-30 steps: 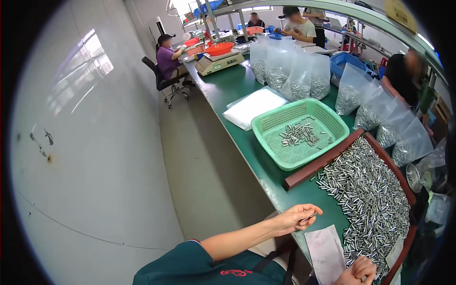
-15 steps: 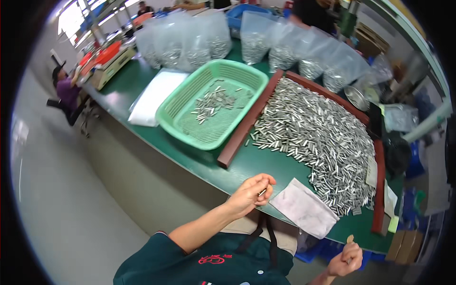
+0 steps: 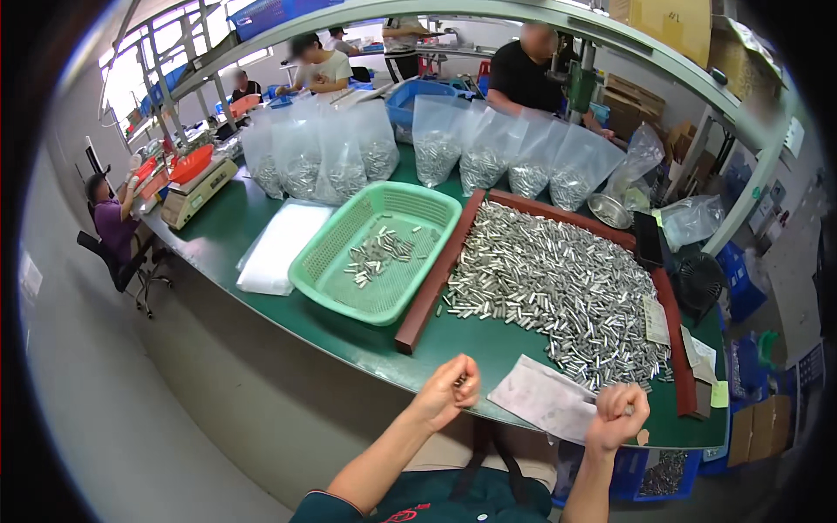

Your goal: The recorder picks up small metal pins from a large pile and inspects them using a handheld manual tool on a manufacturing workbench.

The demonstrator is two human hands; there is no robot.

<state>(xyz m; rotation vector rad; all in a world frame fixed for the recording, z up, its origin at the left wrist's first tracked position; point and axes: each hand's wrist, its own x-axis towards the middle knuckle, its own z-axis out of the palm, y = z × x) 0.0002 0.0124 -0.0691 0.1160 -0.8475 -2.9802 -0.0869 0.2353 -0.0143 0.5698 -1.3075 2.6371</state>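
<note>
The pins (image 3: 558,283) lie heaped on the bench (image 3: 366,344), at the right, within a red-brown frame (image 3: 442,275); some more sit in the basket (image 3: 427,207) to the left. Your left hand (image 3: 449,392) is curled tight on a few pins over the near edge, their ends barely showing; half a second ago it was much in the same place beside the cloth (image 3: 536,397). Your right hand (image 3: 619,414), then clear of the cloth, now overlaps its right end, fingers folded in; you cannot tell whether it grips anything or touches the cloth. A tan scrap (image 3: 643,438) beside it is hard to make out. The lower edge cuts off your right forearm. Far bags (image 3: 436,157) show pins dimly through plastic.
</note>
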